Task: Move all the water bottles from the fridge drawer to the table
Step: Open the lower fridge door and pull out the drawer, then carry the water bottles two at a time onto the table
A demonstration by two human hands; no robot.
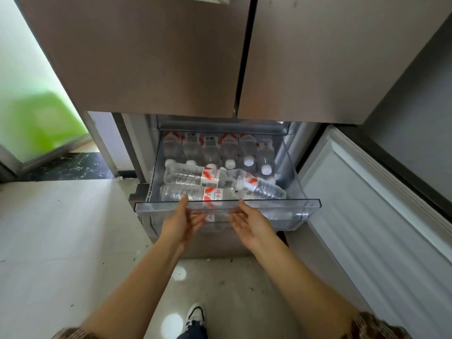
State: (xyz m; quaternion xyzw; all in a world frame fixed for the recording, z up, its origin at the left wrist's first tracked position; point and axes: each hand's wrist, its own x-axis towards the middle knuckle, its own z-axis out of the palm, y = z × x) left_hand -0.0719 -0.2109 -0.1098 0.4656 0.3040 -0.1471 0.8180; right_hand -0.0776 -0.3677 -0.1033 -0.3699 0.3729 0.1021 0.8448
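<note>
A clear plastic fridge drawer [291, 204] is pulled out below the closed upper doors. Several water bottles with red-and-white labels lie in it: a back row [230, 149] with white caps pointing toward me, and a few lying crosswise in front [188, 176]. My left hand [181, 222] and my right hand [249, 223] both hold the drawer's front rim, palms up, fingers curled under it and thumbs on top. Neither hand touches a bottle. The table is out of view.
The lower fridge door [367, 216] stands open to the right. Brown upper doors [151, 57] hang above the drawer. Light tiled floor [61, 228] stretches to the left. A green-tinted glass door [34, 111] is at far left. My shoe [194, 314] is below.
</note>
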